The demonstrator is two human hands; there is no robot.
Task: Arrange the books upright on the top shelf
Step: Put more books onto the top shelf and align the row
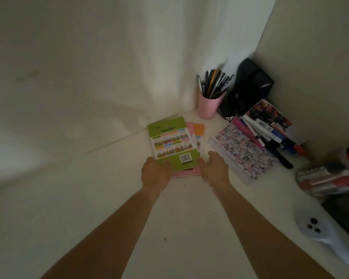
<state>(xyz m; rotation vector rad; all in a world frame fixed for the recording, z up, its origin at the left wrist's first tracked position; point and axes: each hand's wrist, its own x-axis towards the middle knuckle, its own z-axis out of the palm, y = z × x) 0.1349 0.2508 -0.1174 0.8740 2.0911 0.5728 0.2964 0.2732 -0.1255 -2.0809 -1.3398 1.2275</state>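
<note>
Reaching forward with both arms, we meet a small stack of thin books lying flat on the white worktop, close to the back wall and left of a pink pen cup. Our left hand grips the near left corner of the green top book, fingers curled over its edge; our right hand sits at the near right edge with fingers loosely bent, touching the stack, though we cannot tell whether it truly holds anything. These look like light, floppy paperbacks with glossy covers, so we judge they will slide over one another and sag if lifted by one corner; squeezing the whole stack from both long sides, near the middle, should keep it together. Pink and orange books fan out beneath the green one, so they need squaring first. Room lies open to the left and toward us, while the right is crowded: a floral notebook lies just beside the stack, with markers beyond it. No shelf shows here.
</note>
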